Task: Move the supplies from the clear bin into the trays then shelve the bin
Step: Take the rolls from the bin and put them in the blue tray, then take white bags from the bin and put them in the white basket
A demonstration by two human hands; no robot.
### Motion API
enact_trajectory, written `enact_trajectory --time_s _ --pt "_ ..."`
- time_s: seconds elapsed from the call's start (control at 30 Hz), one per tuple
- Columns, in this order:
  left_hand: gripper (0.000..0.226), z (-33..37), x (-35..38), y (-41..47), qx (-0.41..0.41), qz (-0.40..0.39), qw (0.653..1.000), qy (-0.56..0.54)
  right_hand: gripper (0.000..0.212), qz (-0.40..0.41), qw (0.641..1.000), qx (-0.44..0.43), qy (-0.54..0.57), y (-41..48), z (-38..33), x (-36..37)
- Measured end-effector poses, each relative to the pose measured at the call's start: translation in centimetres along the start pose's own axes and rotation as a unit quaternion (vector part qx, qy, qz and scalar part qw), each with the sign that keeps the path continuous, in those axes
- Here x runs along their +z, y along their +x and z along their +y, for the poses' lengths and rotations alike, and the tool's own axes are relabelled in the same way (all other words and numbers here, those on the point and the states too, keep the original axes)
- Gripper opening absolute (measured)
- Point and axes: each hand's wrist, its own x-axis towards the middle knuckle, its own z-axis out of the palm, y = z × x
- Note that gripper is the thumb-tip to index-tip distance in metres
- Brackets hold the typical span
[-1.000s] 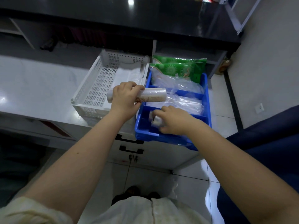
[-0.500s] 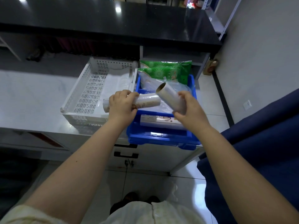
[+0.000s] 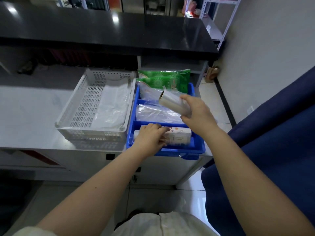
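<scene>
A blue divided tray [image 3: 197, 147] sits at the counter's right end. My left hand [image 3: 150, 136] is down in its near compartment, gripping a roll of plastic wrap [image 3: 179, 136] that lies beside another roll there. My right hand [image 3: 196, 113] holds a second, shorter roll [image 3: 172, 103] tilted in the air above the middle compartment. Clear plastic bags [image 3: 158, 114] fill the middle compartment, and green packets [image 3: 163, 79] stand in the far one. A white perforated basket [image 3: 81, 108] with clear bags inside stands to the left of the blue tray.
A black raised counter [image 3: 102, 31] runs along the back. A blue upholstered seat [image 3: 272, 142] stands close on the right. A metal shelf rack [image 3: 226, 23] stands at the back right by the wall. White drawers [image 3: 119, 167] lie under the counter.
My left hand has gone down with its roll from above the trays into the blue tray's near compartment. My right hand has carried its shorter roll slightly right and further back.
</scene>
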Motion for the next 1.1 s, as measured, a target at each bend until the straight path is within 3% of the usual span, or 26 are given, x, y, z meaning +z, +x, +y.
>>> enact_trajectory --time_s 0.13,0.37,0.5,0.73,0.87,1.1 --pt "0.053 -2.5 -1.5 -0.5 -0.025 0.057 0.998 0.008 0.066 -0.03 1.0 -0.003 0.004 -0.3 -0.1 1.5" --pt "0.044 -9.0 -5.9 -2.5 -0.171 0.168 0.971 0.018 0.063 -0.115 0.988 -0.083 -0.057 0.1 -2.4 4.8" --pt "0.043 -10.3 -6.4 -3.3 -0.212 0.172 0.962 0.021 0.061 -0.212 0.963 -0.117 -0.115 -0.6 -3.5 7.5" --pt "0.04 -10.3 -5.4 -4.1 -0.237 0.162 0.958 0.025 0.06 -0.27 0.95 -0.135 -0.085 0.7 -3.7 8.7" --pt "0.039 -11.4 -5.6 -5.1 -0.255 0.171 0.952 0.02 0.057 -0.25 0.955 -0.157 -0.006 3.1 -7.1 8.7" --pt "0.04 -18.2 -8.4 -12.5 -0.324 0.225 0.919 0.021 0.045 -0.191 0.943 -0.269 -0.045 5.7 -19.4 13.6"
